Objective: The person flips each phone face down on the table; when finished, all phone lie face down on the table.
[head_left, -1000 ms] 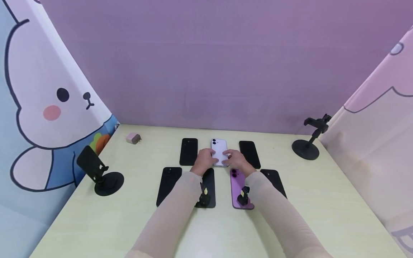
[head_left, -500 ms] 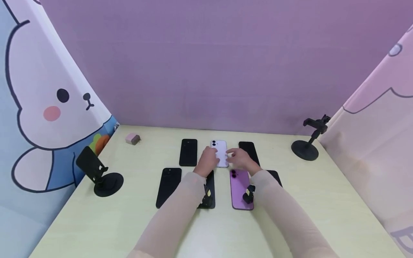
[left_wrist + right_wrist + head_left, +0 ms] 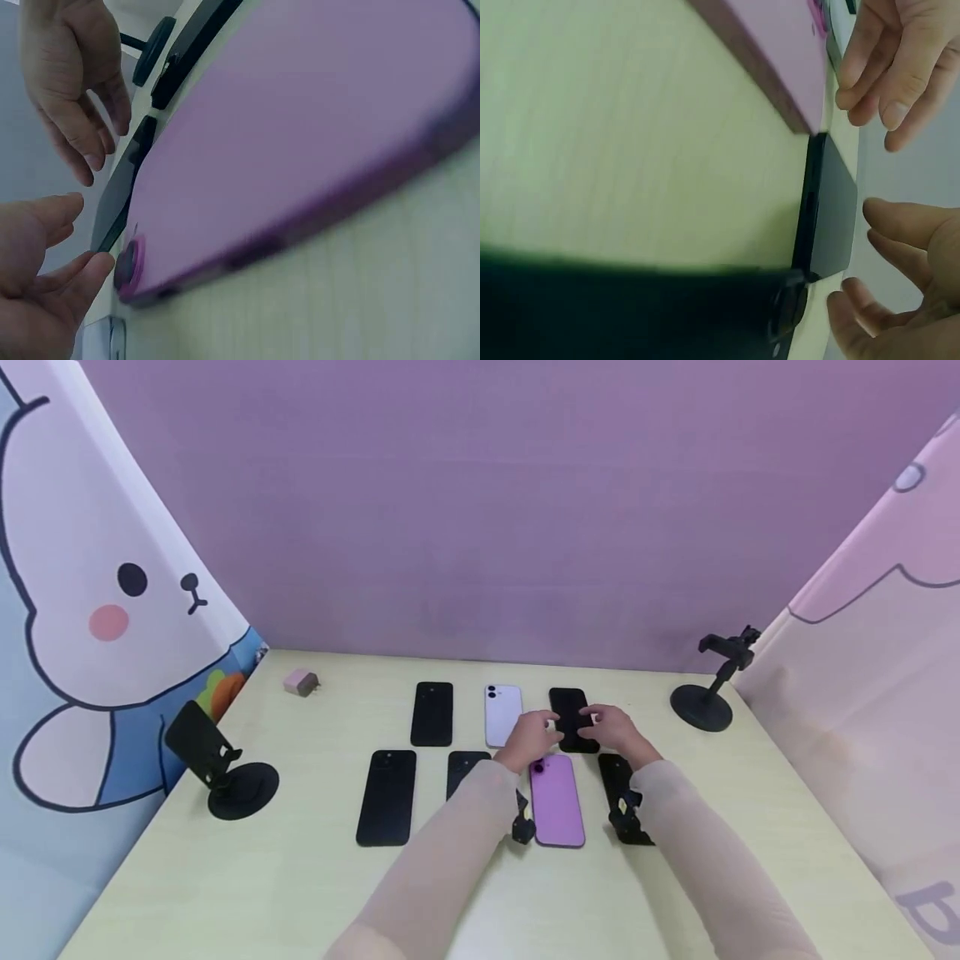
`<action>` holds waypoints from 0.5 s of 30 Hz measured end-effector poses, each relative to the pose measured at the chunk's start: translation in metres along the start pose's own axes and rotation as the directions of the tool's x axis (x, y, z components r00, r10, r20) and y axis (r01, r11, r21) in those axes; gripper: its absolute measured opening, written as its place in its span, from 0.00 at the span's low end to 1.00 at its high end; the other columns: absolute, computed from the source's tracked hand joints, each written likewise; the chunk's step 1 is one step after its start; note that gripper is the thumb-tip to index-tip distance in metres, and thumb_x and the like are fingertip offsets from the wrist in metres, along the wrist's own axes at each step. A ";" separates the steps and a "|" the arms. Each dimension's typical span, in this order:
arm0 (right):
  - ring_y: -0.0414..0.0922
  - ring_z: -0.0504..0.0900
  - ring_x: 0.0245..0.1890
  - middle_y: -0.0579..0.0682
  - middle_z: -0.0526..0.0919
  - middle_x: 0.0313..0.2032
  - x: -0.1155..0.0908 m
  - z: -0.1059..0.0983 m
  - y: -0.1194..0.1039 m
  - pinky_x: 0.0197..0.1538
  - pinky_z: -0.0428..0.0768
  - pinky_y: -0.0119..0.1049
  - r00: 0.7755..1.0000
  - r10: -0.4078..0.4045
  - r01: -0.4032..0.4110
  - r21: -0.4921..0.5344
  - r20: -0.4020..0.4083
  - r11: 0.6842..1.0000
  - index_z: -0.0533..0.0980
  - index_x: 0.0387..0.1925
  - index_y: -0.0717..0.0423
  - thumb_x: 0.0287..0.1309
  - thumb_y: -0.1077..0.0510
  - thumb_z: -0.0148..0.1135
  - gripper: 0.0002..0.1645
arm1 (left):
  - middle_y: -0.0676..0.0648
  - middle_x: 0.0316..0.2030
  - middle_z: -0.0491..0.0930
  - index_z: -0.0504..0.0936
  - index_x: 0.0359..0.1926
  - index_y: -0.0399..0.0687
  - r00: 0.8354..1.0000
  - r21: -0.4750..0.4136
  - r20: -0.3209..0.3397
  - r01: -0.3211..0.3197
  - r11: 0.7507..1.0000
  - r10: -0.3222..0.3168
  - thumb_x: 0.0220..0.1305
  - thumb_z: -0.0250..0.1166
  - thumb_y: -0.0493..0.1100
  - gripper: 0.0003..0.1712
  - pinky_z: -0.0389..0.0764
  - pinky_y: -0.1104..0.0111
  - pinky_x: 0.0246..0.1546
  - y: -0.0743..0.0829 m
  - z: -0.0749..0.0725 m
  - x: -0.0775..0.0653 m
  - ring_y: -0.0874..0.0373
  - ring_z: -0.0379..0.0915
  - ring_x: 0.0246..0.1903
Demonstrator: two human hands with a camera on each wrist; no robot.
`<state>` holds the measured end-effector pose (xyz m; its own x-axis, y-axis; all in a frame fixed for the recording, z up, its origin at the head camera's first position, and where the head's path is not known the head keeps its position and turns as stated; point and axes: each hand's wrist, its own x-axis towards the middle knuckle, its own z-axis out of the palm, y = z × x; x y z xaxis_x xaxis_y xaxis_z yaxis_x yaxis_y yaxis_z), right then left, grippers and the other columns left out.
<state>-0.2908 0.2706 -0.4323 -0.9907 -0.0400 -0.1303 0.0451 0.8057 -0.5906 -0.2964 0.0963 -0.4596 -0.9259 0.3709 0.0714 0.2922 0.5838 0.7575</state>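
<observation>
A black phone (image 3: 570,703) lies flat at the right end of the back row. My left hand (image 3: 529,739) is at its left edge and my right hand (image 3: 617,731) at its right, fingers spread loosely toward it. From the left wrist, the left hand's fingertips (image 3: 101,262) appear close to the phone's near corner; contact cannot be told. In the right wrist view a gap shows between the right hand (image 3: 922,277) and that phone (image 3: 836,214). Just left lies a white phone (image 3: 501,710). Below the left hand is a purple phone (image 3: 557,806), and a black phone (image 3: 615,777) lies partly under the right wrist.
More black phones lie to the left: one at the back (image 3: 432,714), one in front (image 3: 386,797), and another (image 3: 467,763) partly behind the left sleeve. Black stands occupy the left (image 3: 243,789) and right (image 3: 701,706) sides. A small pink charger (image 3: 302,682) sits back left.
Both hands have left the white phone and moved right to the black phone beside it. The white phone stays in place. The head view has shifted slightly.
</observation>
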 end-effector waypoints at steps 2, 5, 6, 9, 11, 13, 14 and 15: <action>0.61 0.76 0.51 0.73 0.72 0.55 -0.001 0.000 0.004 0.50 0.76 0.51 0.999 0.021 -0.021 0.012 0.029 1.000 0.71 0.60 0.68 0.60 0.61 0.64 0.28 | 0.48 0.34 0.83 0.78 0.60 0.41 1.000 -0.010 0.007 0.015 1.000 -0.015 0.65 0.66 0.40 0.23 0.75 0.72 0.36 0.001 0.004 0.002 0.61 0.77 0.32; 0.58 0.78 0.46 0.73 0.71 0.55 -0.001 0.003 0.007 0.45 0.79 0.48 0.997 0.047 -0.051 0.049 0.068 0.997 0.71 0.61 0.68 0.60 0.62 0.65 0.29 | 0.50 0.23 0.78 0.77 0.61 0.41 1.000 0.016 0.023 0.013 1.000 -0.014 0.65 0.67 0.41 0.24 0.74 0.73 0.31 0.000 0.009 0.004 0.62 0.72 0.23; 0.59 0.79 0.45 0.74 0.71 0.56 -0.001 0.004 0.008 0.44 0.79 0.48 0.996 0.049 -0.053 0.063 0.070 0.997 0.71 0.61 0.67 0.59 0.62 0.65 0.29 | 0.50 0.25 0.79 0.78 0.60 0.40 1.000 0.038 0.023 0.008 0.999 -0.009 0.64 0.67 0.41 0.24 0.74 0.73 0.33 0.000 0.010 0.005 0.62 0.74 0.25; 0.62 0.76 0.52 0.75 0.69 0.58 -0.001 0.006 0.009 0.44 0.80 0.47 0.996 0.046 -0.053 0.100 0.074 0.994 0.72 0.59 0.68 0.58 0.63 0.66 0.28 | 0.44 0.39 0.83 0.79 0.59 0.40 0.999 0.086 0.032 0.000 0.996 -0.002 0.64 0.68 0.41 0.24 0.75 0.70 0.48 0.000 0.013 0.008 0.55 0.77 0.43; 0.63 0.73 0.56 0.75 0.68 0.59 0.000 0.006 0.010 0.44 0.81 0.46 0.997 0.045 -0.053 0.114 0.069 0.992 0.73 0.58 0.68 0.58 0.64 0.66 0.27 | 0.41 0.49 0.80 0.79 0.58 0.40 0.999 0.105 0.037 0.001 0.994 -0.005 0.63 0.68 0.41 0.23 0.71 0.67 0.55 0.001 0.014 0.009 0.52 0.73 0.53; 0.63 0.71 0.58 0.74 0.68 0.59 0.001 0.006 0.010 0.43 0.81 0.45 0.997 0.053 -0.061 0.128 0.063 0.990 0.74 0.57 0.67 0.57 0.64 0.66 0.26 | 0.40 0.52 0.78 0.80 0.58 0.39 0.999 0.120 0.043 -0.006 0.993 0.001 0.63 0.68 0.40 0.22 0.68 0.66 0.59 0.002 0.015 0.010 0.50 0.70 0.57; 0.63 0.72 0.57 0.74 0.68 0.60 0.001 0.006 0.011 0.43 0.81 0.45 0.997 0.058 -0.065 0.135 0.059 0.989 0.75 0.57 0.67 0.57 0.65 0.67 0.25 | 0.40 0.53 0.78 0.80 0.57 0.39 0.999 0.124 0.043 -0.009 0.992 0.004 0.63 0.68 0.39 0.22 0.68 0.67 0.59 0.002 0.015 0.011 0.51 0.70 0.57; 0.62 0.72 0.57 0.73 0.69 0.59 0.002 0.006 0.012 0.43 0.80 0.45 0.997 0.062 -0.069 0.142 0.053 0.987 0.75 0.56 0.67 0.56 0.65 0.67 0.25 | 0.39 0.52 0.78 0.81 0.57 0.38 0.999 0.127 0.042 -0.015 0.992 0.009 0.62 0.69 0.39 0.22 0.68 0.67 0.59 0.003 0.016 0.012 0.51 0.70 0.57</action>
<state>-0.2911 0.2767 -0.4441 -0.9777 -0.0208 -0.2088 0.1315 0.7146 -0.6871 -0.3028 0.1138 -0.4672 -0.9123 0.4062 0.0513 0.3338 0.6652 0.6679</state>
